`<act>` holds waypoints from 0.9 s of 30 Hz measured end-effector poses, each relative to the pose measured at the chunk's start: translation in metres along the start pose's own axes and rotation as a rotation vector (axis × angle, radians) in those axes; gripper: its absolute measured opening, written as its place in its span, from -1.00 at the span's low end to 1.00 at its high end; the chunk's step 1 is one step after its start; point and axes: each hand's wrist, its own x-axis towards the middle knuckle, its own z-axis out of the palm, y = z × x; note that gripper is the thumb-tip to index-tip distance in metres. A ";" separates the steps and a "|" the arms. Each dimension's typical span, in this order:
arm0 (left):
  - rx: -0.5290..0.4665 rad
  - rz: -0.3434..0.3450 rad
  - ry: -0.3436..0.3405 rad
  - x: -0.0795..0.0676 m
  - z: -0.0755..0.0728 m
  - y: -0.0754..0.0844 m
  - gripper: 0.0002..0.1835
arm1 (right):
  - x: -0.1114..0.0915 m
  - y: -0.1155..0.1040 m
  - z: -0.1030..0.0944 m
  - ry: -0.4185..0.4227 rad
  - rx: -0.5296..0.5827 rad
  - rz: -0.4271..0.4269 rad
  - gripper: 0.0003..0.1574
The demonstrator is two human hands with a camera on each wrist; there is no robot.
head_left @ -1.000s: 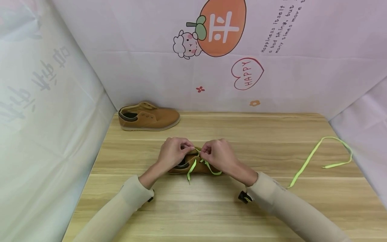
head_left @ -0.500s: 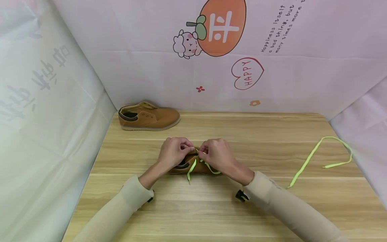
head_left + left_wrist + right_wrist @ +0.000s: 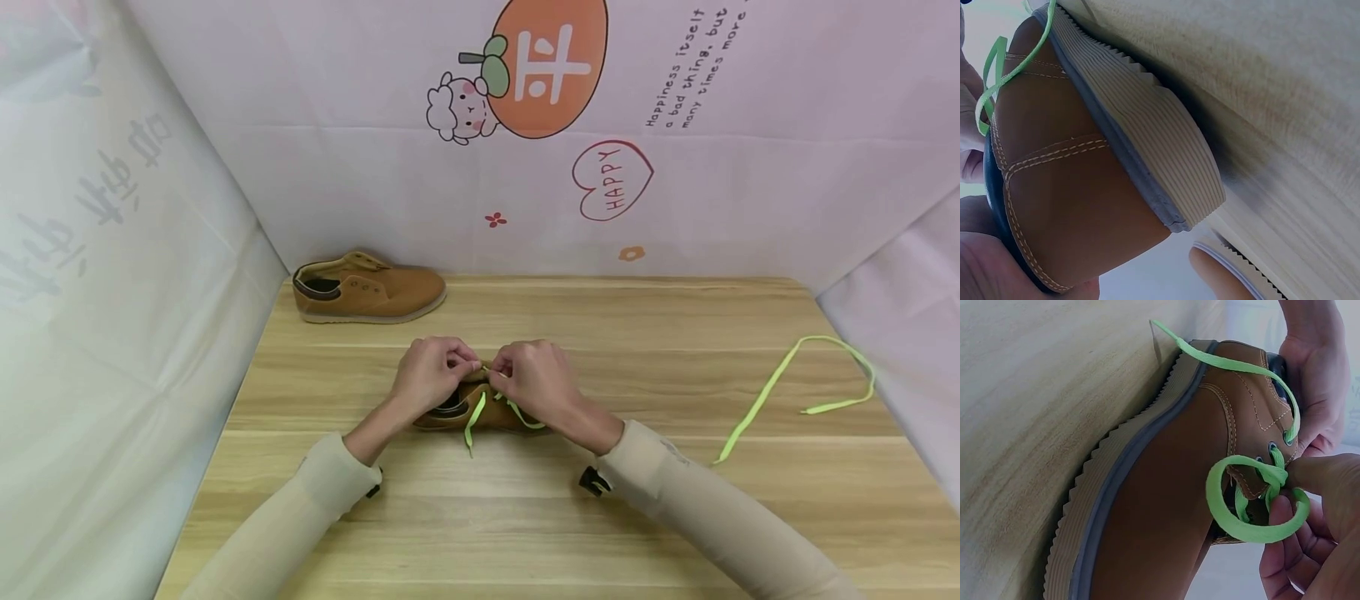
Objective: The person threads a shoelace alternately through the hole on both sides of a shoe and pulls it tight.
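Note:
A brown leather shoe [image 3: 1154, 487] sits at the middle of the table, toe to the right, with a neon-green shoelace [image 3: 1232, 519] partly threaded through its eyelets. My left hand [image 3: 429, 373] reaches over the shoe's opening, thumb and forefinger pinching the far eyelet flap. Right beside it, my right hand [image 3: 538, 379] pinches the shoelace between thumb and forefinger, close over the eyelets. One lace end hangs down the shoe's near side; a loop of lace curls by the right fingers in the right wrist view. The fingers hide part of the far flap.
A matching brown shoe [image 3: 375, 293] without a lace stands at the back left, near the white printed cloth wall [image 3: 360, 167]. On the right of the wooden table [image 3: 480, 533] lies a second green shoelace [image 3: 765, 400], bent in a hook shape.
My right hand has shifted slightly left, bringing its fingertips nearer the left ones at the far flap. The left hand and the shoe stay nearly still.

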 end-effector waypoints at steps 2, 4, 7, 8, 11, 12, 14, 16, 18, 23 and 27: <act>-0.005 -0.012 -0.004 0.001 -0.001 0.000 -0.94 | 0.001 -0.001 0.001 0.005 -0.011 -0.006 -0.89; -0.011 -0.020 -0.007 0.001 -0.001 0.000 -0.94 | 0.002 -0.001 0.001 0.014 -0.021 -0.016 -0.89; -0.023 -0.024 -0.016 0.002 -0.002 -0.001 -0.94 | 0.003 -0.001 0.003 0.040 -0.029 -0.044 -0.86; -0.029 -0.025 -0.019 0.002 -0.003 -0.001 -0.94 | 0.003 0.000 0.003 0.049 -0.028 -0.052 -0.84; -0.041 -0.023 -0.028 0.003 -0.003 -0.002 -0.95 | 0.003 0.002 0.005 0.079 -0.025 -0.068 -0.81; -0.045 -0.019 -0.028 0.002 -0.003 -0.002 -0.95 | 0.003 0.003 0.006 0.087 -0.023 -0.071 -0.80; -0.047 -0.010 -0.027 0.002 -0.002 -0.003 -0.95 | 0.003 0.005 0.006 0.101 -0.026 -0.075 -0.77; -0.049 0.006 -0.026 0.001 -0.002 -0.003 -0.95 | 0.003 0.008 0.006 0.105 -0.028 -0.082 -0.73; -0.047 0.027 -0.024 -0.001 -0.002 -0.003 -0.95 | 0.004 0.010 0.005 0.090 -0.025 -0.096 -0.72; -0.021 0.098 -0.007 -0.005 -0.001 -0.005 -0.91 | 0.007 0.012 0.003 -0.040 0.061 -0.135 -0.86; 0.024 0.165 0.046 -0.009 0.001 -0.006 -0.89 | 0.008 0.012 0.002 -0.127 0.177 -0.107 -0.93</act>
